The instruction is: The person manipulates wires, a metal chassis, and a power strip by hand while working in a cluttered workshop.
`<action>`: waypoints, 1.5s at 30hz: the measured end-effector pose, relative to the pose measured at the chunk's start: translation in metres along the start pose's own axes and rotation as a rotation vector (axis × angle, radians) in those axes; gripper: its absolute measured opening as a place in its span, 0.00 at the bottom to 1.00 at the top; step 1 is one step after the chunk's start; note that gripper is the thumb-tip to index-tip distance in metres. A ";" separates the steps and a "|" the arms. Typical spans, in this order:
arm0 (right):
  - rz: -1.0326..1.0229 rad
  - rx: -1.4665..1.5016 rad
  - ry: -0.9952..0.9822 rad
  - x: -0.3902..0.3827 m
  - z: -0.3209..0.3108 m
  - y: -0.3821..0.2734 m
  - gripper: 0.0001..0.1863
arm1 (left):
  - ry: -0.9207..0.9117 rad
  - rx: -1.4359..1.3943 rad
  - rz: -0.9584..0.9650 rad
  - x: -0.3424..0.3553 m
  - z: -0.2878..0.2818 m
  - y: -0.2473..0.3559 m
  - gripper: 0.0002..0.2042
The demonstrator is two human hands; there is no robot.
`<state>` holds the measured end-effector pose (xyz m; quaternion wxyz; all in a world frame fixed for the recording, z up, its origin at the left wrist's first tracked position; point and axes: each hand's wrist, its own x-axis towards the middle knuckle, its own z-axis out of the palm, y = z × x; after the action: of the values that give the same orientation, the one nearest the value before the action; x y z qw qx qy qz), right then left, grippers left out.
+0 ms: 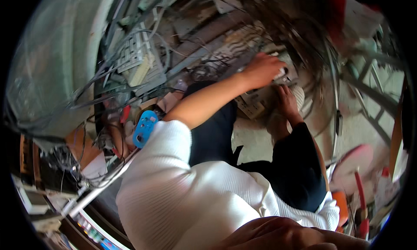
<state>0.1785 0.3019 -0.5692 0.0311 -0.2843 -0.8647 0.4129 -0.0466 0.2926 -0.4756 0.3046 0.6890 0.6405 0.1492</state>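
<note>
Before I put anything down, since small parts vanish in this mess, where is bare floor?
One bare patch of floor lies between the dark trouser legs, just this side of the ivory slotted piece. Another lies to the right, between the grey metal frame and the pinkish disc. It is crowded on the left and beyond the left hand, with tangled cables.

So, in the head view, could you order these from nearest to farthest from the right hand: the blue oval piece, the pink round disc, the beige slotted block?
1. Beige slotted block, just left of the right hand.
2. Pink round disc, to the lower right.
3. Blue oval piece, well over to the left.
</note>
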 end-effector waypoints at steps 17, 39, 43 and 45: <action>0.172 -0.339 0.552 0.036 -0.051 0.035 0.22 | -0.240 -0.029 -0.203 -0.062 -0.006 0.005 0.23; 0.239 -0.115 0.374 0.065 -0.073 0.020 0.22 | 0.502 -0.394 -0.689 -0.047 -0.079 -0.067 0.15; 0.395 0.429 0.252 0.040 -0.062 0.022 0.21 | 0.778 -0.183 -0.763 -0.038 -0.091 -0.167 0.14; 0.440 0.503 0.206 0.032 -0.057 0.020 0.20 | 0.788 0.117 -0.786 -0.038 -0.092 -0.221 0.15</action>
<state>0.1780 0.3684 -0.5523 0.0977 -0.4875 -0.6462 0.5790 -0.2817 0.2754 -0.5328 0.0361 0.3064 0.9218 0.2348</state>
